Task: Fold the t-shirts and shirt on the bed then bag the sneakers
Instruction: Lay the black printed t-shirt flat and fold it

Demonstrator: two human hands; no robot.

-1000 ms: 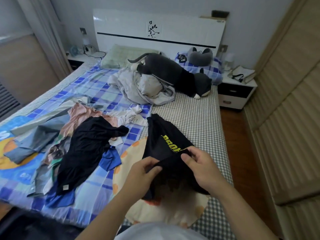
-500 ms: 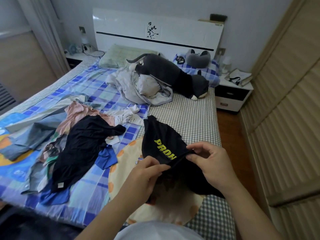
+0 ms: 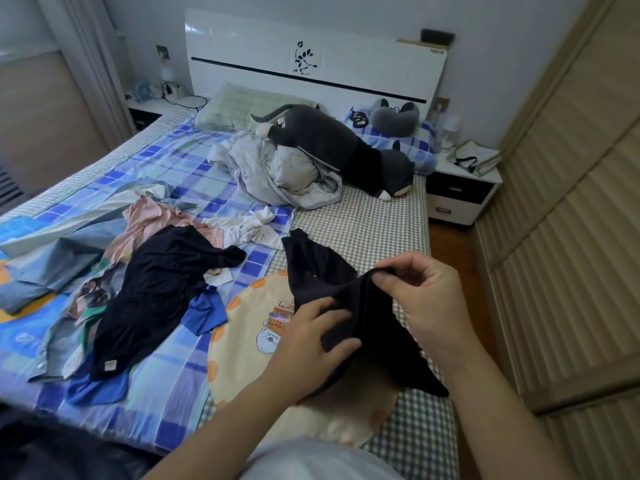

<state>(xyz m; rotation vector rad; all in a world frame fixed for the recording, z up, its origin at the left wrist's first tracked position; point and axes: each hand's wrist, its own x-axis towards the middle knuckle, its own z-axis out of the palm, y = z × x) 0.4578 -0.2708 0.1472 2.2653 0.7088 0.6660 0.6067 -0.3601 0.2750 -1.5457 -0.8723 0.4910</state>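
Observation:
I hold a black t-shirt (image 3: pixel 322 271) with yellow lettering above the near right part of the bed (image 3: pixel 374 230). My right hand (image 3: pixel 426 299) pinches a fold of its fabric between thumb and fingers. My left hand (image 3: pixel 311 344) grips the cloth lower down, fingers curled round it. To the left lies a heap of clothes: another black t-shirt (image 3: pixel 152 292), a pink one (image 3: pixel 152 216), a blue one (image 3: pixel 204 311), a white one (image 3: pixel 249 230) and a light blue shirt (image 3: pixel 52 265). No sneakers are in view.
A round cream cushion (image 3: pixel 242 327) with a cartoon print lies under my hands. A grey plush toy (image 3: pixel 329 140), a crumpled blanket (image 3: pixel 273 168) and pillows sit by the headboard. A nightstand (image 3: pixel 460 192) stands at the right, next to a ribbed wardrobe (image 3: pixel 571 202).
My hands have spread apart, the right rising to the right with the fabric. The yellow lettering, plain before, is now almost hidden in a fold.

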